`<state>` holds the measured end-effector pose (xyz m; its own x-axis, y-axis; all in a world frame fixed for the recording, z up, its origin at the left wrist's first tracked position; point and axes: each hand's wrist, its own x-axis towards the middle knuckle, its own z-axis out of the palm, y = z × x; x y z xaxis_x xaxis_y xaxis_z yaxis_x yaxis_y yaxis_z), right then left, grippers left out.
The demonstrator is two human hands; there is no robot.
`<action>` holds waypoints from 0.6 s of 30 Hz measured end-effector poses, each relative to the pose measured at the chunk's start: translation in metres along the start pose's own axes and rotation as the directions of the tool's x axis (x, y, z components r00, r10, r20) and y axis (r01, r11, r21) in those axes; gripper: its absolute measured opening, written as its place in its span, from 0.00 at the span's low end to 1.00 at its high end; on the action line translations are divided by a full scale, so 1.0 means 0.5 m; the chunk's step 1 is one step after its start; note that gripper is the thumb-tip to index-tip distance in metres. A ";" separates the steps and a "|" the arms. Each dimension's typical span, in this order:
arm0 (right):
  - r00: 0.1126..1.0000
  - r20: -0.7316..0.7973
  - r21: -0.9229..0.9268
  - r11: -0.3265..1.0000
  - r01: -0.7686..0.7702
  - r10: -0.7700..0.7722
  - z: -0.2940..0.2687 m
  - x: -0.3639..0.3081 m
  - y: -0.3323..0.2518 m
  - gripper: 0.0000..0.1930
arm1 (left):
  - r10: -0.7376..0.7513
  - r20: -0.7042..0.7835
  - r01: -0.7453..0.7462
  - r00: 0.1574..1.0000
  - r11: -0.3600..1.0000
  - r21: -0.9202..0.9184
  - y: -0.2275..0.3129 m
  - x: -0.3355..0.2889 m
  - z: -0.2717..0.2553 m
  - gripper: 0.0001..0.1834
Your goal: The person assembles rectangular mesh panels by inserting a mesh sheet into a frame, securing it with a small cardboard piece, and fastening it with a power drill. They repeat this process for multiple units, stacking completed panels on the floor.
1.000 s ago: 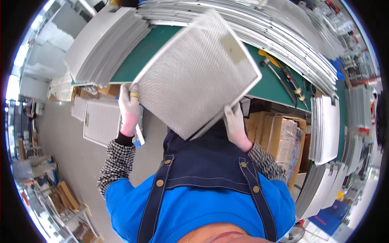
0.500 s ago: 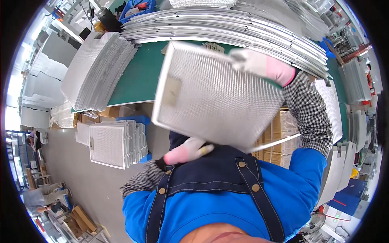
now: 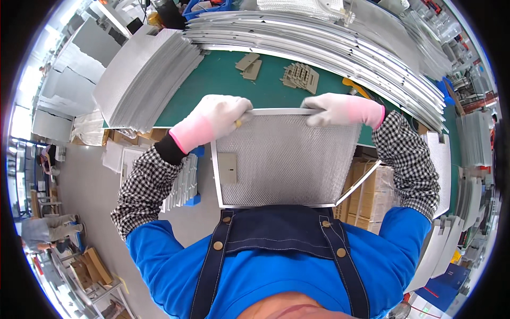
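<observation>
In front of my body stands a silver mesh filter panel (image 3: 287, 159), its near edge against my dark bib apron. A beige rectangular plate (image 3: 228, 168) sits at its left side. Metal frame strips run along the far, left and near edges; on the right a loose-looking strip (image 3: 360, 183) slants outward from the near corner. My left hand (image 3: 218, 118), in a white and pink glove, has its fingers closed over the far edge near the left corner. My right hand (image 3: 340, 110), gloved alike, pinches the same edge farther right.
Across the green table (image 3: 223, 80) lie small beige plates (image 3: 303, 77) and a yellow-handled tool (image 3: 355, 86). Long frame strips (image 3: 319, 42) are piled along the back. A stack of mesh sheets (image 3: 146, 80) stands at left, framed panels (image 3: 183, 181) below it. Cardboard boxes (image 3: 372, 196) are under the table.
The panel has swung from a tilted position to nearly square before me and come nearer. My left hand rose from beside my apron to grip its far edge. The right hand stays on that edge.
</observation>
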<state>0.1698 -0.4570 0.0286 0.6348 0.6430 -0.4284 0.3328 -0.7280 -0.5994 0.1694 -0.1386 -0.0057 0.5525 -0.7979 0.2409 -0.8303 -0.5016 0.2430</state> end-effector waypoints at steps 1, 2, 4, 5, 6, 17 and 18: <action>1.000 0.017 -0.008 1.000 -0.010 0.010 -0.001 -0.004 -0.004 0.21 | -0.022 0.019 0.022 1.000 0.999 0.023 0.000 -0.009 0.002 0.07; 0.997 0.055 0.034 0.998 -0.052 0.050 -0.003 0.000 -0.016 0.20 | -0.035 0.035 0.034 0.999 0.999 0.031 -0.001 -0.013 0.001 0.07; 1.000 0.004 0.020 1.000 0.012 -0.012 0.005 0.012 -0.003 0.19 | 0.008 -0.008 -0.007 1.000 0.999 0.052 -0.001 -0.008 -0.002 0.08; 0.999 -0.021 0.011 0.999 0.045 -0.044 0.009 0.018 0.004 0.19 | 0.028 -0.030 -0.026 0.999 0.998 0.063 0.002 -0.005 -0.003 0.08; 0.996 -0.062 -0.024 0.998 0.060 -0.061 0.014 0.028 0.001 0.18 | -0.009 -0.028 0.009 1.000 1.000 -0.003 0.009 -0.004 -0.003 0.08; 0.927 -0.159 -0.285 0.915 0.286 -0.340 0.078 0.086 -0.054 0.14 | -0.303 0.464 0.537 0.833 0.644 -0.545 0.035 -0.004 -0.053 0.15; 0.880 -0.193 -0.355 0.867 0.351 -0.435 0.083 0.089 -0.056 0.13 | -0.279 0.504 0.551 0.817 0.632 -0.545 0.030 -0.005 -0.056 0.16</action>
<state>0.1599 -0.3982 -0.0019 0.5482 0.8362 0.0142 0.7585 -0.4899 -0.4296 0.1577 -0.1346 0.0238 0.6469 -0.6805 -0.3442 -0.1801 -0.5749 0.7981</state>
